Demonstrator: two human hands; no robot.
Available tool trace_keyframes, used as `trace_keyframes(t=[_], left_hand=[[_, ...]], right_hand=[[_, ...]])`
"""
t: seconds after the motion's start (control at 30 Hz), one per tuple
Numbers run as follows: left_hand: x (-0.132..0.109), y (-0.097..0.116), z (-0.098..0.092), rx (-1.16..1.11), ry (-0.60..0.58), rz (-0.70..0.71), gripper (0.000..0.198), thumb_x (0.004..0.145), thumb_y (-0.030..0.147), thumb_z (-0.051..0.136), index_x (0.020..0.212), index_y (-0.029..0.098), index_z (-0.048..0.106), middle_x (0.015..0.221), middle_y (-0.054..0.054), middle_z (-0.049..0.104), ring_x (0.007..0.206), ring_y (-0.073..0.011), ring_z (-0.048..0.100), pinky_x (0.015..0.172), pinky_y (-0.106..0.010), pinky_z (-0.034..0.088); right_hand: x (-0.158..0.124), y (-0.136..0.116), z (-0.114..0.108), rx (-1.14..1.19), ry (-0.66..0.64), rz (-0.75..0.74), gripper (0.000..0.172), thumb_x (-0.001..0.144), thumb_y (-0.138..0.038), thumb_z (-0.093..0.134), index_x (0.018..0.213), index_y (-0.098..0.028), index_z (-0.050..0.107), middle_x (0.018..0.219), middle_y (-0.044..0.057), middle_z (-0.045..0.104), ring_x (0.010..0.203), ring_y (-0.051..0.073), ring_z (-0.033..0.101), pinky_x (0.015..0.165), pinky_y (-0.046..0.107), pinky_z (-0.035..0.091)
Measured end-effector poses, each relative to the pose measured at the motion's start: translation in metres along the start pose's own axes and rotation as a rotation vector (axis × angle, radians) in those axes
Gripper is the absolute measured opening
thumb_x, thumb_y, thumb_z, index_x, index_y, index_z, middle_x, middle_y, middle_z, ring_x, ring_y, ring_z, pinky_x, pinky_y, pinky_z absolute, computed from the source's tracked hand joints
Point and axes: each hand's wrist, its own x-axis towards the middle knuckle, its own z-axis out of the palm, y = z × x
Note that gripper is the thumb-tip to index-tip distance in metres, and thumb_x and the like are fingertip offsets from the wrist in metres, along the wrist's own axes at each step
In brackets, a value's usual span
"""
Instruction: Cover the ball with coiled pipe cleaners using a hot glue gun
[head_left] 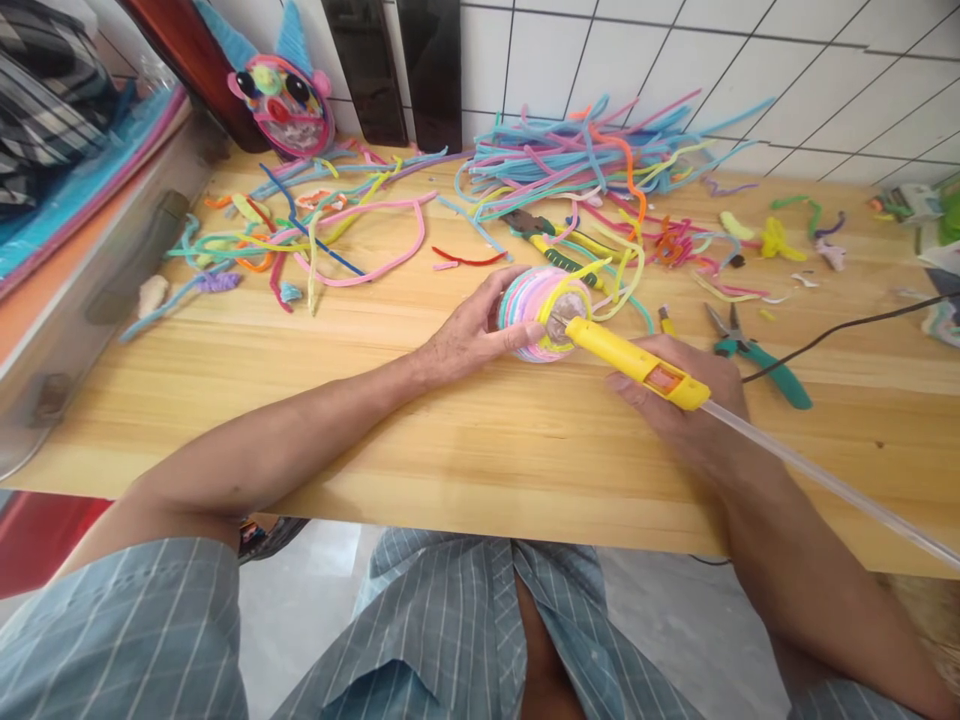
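My left hand (480, 325) is wrapped round a small cup-like form (523, 312) wound with pastel pipe cleaners, tilted so its round end faces right. A yellow pipe cleaner (589, 272) circles that end, its tip sticking up. My right hand (686, 385) grips a yellow hot glue gun (630, 360) with a long clear glue stick (825, 478) trailing from its back. The gun's nozzle is at the round end of the form; whether it touches cannot be made out. Just behind the form lie yellow-and-black handled pliers (551, 245).
Teal-handled pliers (761, 360) and a black cord (847, 325) lie to the right. A pile of pipe cleaners (570, 160) rests against the tiled wall, with loose ones (300, 235) at left. A decorated face figure (285, 105) stands at the back left, near a clear plastic bin (120, 260).
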Motion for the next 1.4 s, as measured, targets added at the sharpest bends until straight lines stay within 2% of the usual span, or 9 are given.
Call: trace_keyframes(t=[0.2,0.5,0.63,0.93,1.17,1.4], left_hand=[[0.0003,0.001,0.0,-0.014,-0.003,-0.008,0.098,0.089,0.087,0.078,0.16,0.024,0.053,0.162,-0.015,0.065,0.153,-0.0373,0.065,0.133,-0.052,0.053],[0.001,0.0014,0.0003,-0.02,-0.028,0.0,0.098,0.089,0.087,0.079,0.161,0.026,0.052,0.163,-0.014,0.065,0.152,-0.0371,0.065,0.133,-0.052,0.052],[0.0006,0.0012,-0.0001,-0.022,-0.031,0.002,0.099,0.09,0.085,0.079,0.161,0.022,0.05,0.165,-0.017,0.063,0.154,-0.0376,0.064,0.134,-0.051,0.051],[0.001,0.0018,-0.0009,0.005,-0.028,-0.013,0.101,0.089,0.089,0.076,0.162,0.024,0.051,0.166,-0.015,0.063,0.156,-0.0382,0.062,0.135,-0.051,0.051],[0.0002,0.0032,-0.002,0.015,-0.012,0.001,0.099,0.091,0.086,0.078,0.162,0.022,0.052,0.166,-0.017,0.064,0.156,-0.0378,0.063,0.136,-0.052,0.051],[-0.001,0.0018,-0.0023,0.025,-0.009,-0.011,0.098,0.09,0.086,0.078,0.163,0.025,0.053,0.165,-0.015,0.064,0.155,-0.0379,0.064,0.135,-0.054,0.052]], right_hand=[[-0.001,-0.0023,0.0033,0.012,0.034,0.025,0.016,0.105,-0.044,0.075,0.11,-0.029,0.077,0.095,0.005,0.085,0.077,0.023,0.077,0.072,0.035,0.057],[-0.0005,-0.0035,0.0003,0.032,-0.014,0.031,0.013,0.106,-0.041,0.072,0.106,-0.028,0.075,0.088,0.003,0.082,0.073,0.021,0.074,0.068,0.032,0.053],[0.0,-0.0036,0.0,0.031,-0.016,0.029,0.016,0.106,-0.044,0.072,0.107,-0.028,0.076,0.087,0.003,0.081,0.072,0.021,0.073,0.067,0.032,0.05],[-0.0014,-0.0025,0.0055,0.012,0.043,0.047,0.02,0.105,-0.048,0.074,0.11,-0.029,0.078,0.091,0.004,0.083,0.076,0.023,0.076,0.071,0.034,0.056],[-0.002,-0.0037,0.0057,0.021,0.022,0.026,0.014,0.105,-0.041,0.074,0.108,-0.027,0.076,0.09,0.003,0.083,0.075,0.021,0.075,0.071,0.032,0.054],[-0.0028,-0.0035,0.0052,0.037,0.0,-0.01,0.009,0.104,-0.036,0.075,0.107,-0.027,0.076,0.085,0.001,0.081,0.068,0.019,0.072,0.067,0.03,0.051]])
